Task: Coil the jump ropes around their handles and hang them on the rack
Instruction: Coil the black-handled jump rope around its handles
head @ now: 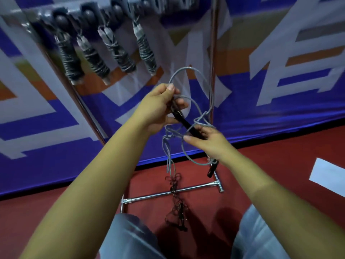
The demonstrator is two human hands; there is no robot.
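Left hand (pixel 158 107) pinching top of black handle (pixel 183 123) plus a loop of grey rope (pixel 188 71). Right hand (pixel 207 140) curled round handle's lower end. Centre frame, near rack (pixel 172 192); four wound ropes (pixel 110 53) hung far left. Probably light, springy, slick, tangle-prone. Best gripped at handle, coils pinned by thumb.

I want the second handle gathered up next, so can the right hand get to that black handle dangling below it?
Probably not yet: the right hand is busy pinching the black handle the left hand also grips. The dangling handle hangs unobstructed beneath.
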